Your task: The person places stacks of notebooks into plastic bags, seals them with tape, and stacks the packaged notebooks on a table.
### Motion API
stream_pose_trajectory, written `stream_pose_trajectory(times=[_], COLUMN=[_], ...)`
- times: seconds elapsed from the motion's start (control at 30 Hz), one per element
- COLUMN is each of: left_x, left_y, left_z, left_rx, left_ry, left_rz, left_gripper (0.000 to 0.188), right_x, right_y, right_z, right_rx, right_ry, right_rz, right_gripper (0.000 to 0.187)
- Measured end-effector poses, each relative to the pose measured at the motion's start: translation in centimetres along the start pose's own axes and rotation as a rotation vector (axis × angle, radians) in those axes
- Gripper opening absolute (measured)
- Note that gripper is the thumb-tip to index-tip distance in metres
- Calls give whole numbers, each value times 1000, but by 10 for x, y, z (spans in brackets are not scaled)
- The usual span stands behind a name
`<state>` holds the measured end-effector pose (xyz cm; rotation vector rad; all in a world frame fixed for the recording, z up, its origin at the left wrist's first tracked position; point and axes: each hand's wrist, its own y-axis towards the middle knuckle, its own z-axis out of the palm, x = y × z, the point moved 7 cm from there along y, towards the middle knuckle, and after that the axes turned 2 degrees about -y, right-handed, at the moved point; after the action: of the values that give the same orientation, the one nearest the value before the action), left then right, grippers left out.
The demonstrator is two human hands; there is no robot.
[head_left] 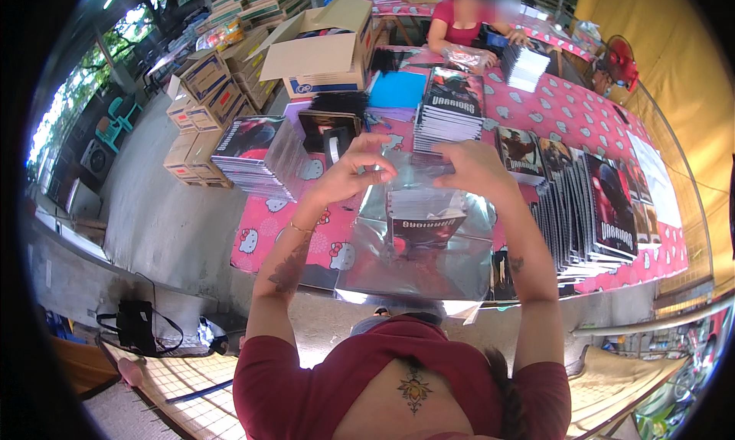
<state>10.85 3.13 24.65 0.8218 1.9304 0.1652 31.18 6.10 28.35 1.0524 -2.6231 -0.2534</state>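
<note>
Both raised hands, left hand (348,172) and right hand (475,168), pinch the clear bag (413,248) top.

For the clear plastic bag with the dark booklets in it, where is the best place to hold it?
Probably at the top open edge of the clear plastic bag, one corner each side, coming from above. The booklets sit low in it and weigh the bottom down, so the free upper rim is loose film to pinch. The left hand and right hand are there now.
</note>
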Motion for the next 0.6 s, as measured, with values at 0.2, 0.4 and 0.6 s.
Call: stream_pose_trajectory(times=[0.2, 0.4, 0.6], left_x=[-1, 8, 12], left_y=[13, 25, 35], left_z=[32, 54, 86], left_rx=[18, -42, -22], left_ry=[72, 145, 352], left_rz=[-28, 51, 190], left_gripper=[10, 12, 17], right_x=[-64, -28, -15], right_y=[-45, -99, -92], right_z=[-16, 70, 103], right_rx=[-477, -185, -73], right_ry=[839, 518, 305], right_rz=[177, -129, -235], right_gripper=[31, 53, 60])
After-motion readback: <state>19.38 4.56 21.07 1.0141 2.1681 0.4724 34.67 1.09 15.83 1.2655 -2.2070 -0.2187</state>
